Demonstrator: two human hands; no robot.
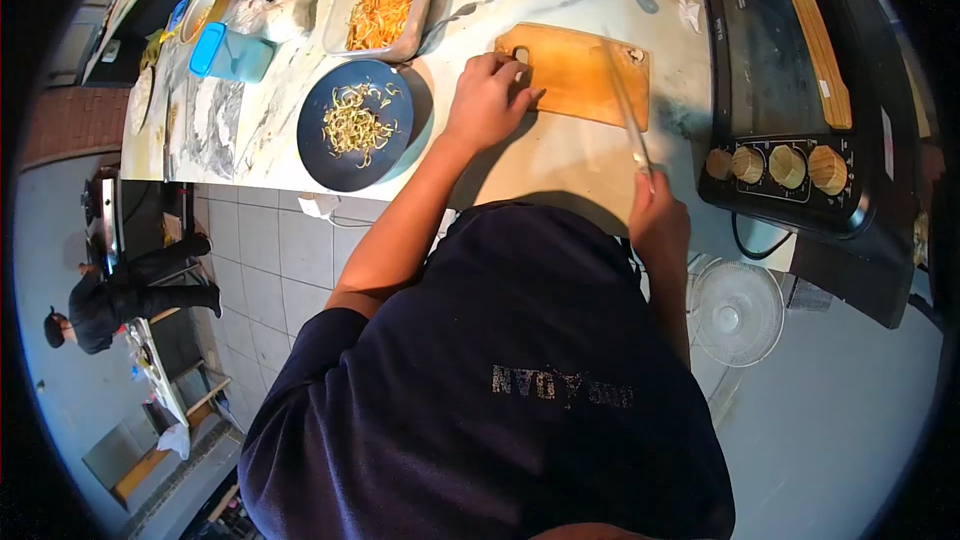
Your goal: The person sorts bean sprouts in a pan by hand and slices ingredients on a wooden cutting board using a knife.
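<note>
A wooden cutting board [575, 75] lies on the marble-patterned counter in front of me. My left hand [488, 102] is at its left end, fingers bent over the edge near the handle hole and thumb against the near side. In my right hand [660, 218] is a knife [624, 100], gripped by its handle, its blade pointing away over the right part of the board. Left of my left arm, a dark blue plate [313, 130] holds bean sprouts [356, 125].
Behind the plate stands a clear plastic tub [340, 15] of shredded orange vegetables [385, 8]. A blue-lidded container [232, 55] is further left. On the right is a black griddle [765, 60] with wooden knobs. A fan [738, 312] stands below; another person [110, 305] is far left.
</note>
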